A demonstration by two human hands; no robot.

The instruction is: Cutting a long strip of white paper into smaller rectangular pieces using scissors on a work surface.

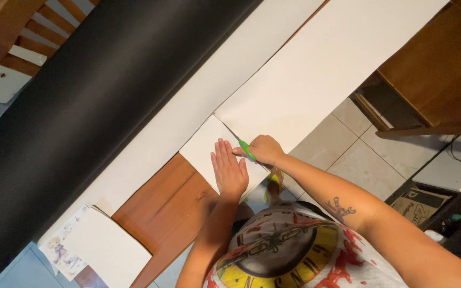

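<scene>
Head view: your left hand (228,169) lies flat, fingers (222,152) spread and open, pressing down the smaller white rectangular paper piece (205,146) at the edge of the brown wooden bench (164,205). Your right hand (265,149) is closed around a green-handled cutter (246,150); the blade tip is too small to make out. The tool sits on the seam where the small piece meets the large white paper sheet (316,69), which runs diagonally across the bench beside a wide black sheet (92,90). The cut looks nearly through, close to the near edge. Finishing likely calls for steady left-hand pressure and a straight pull along that seam. A separate white card (108,248) lies well apart at the lower left.
</scene>
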